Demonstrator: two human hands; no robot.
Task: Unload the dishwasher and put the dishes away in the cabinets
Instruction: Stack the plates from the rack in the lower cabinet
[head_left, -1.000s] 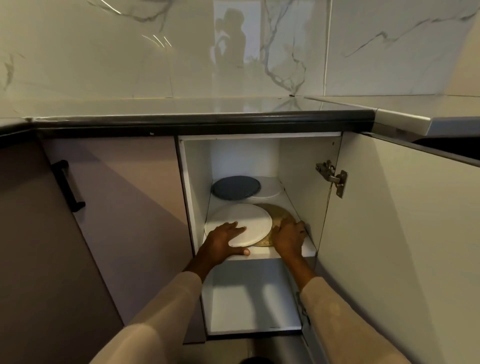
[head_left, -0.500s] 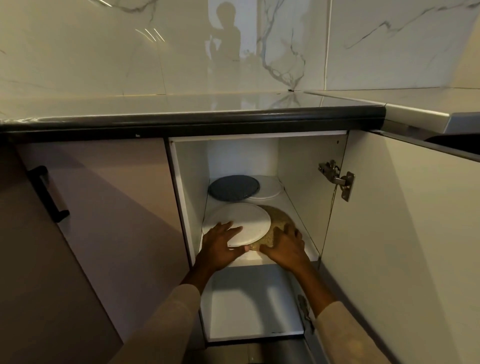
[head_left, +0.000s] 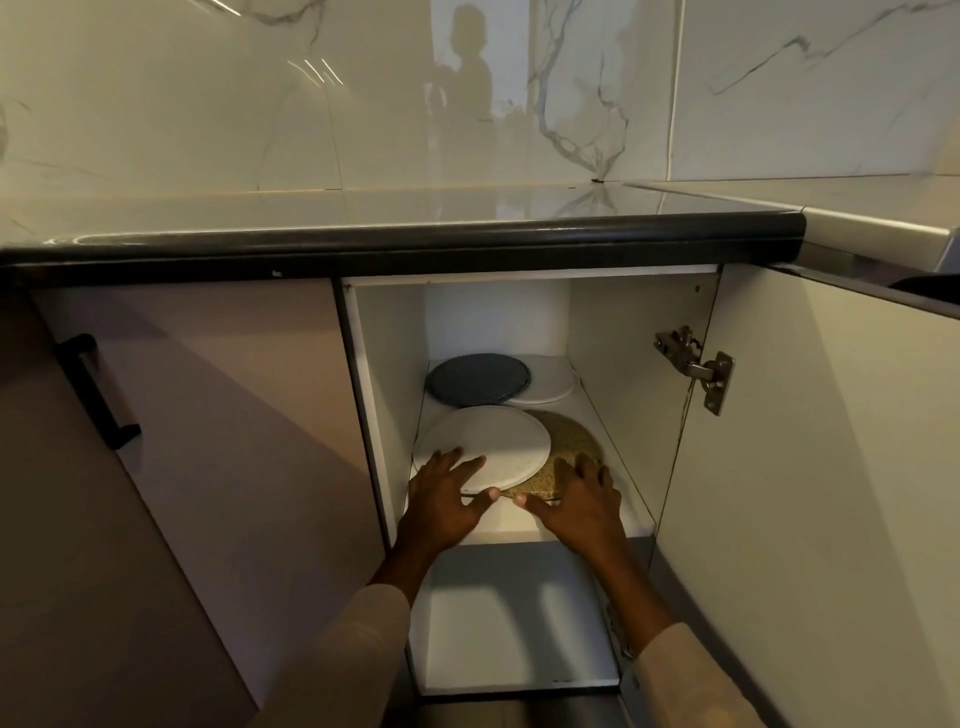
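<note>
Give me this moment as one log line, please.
stage: shelving plates | left hand: rests on white plate | right hand: rests on speckled tan plate | place: open cabinet shelf

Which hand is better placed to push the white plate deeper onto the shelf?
Left. The left hand lies with spread fingers on the white plate, thumb at its front rim. The right hand rests on the speckled brown plate beneath, so it would likely move that one instead.

- The right hand (head_left: 582, 512) comes off the right side of the speckled gold plate (head_left: 571, 441) to its front edge, thumb now stretched leftward;
- the left hand (head_left: 444, 501) slides back on the white plate (head_left: 493, 441) toward the shelf front;
- the two thumbs now nearly meet
</note>
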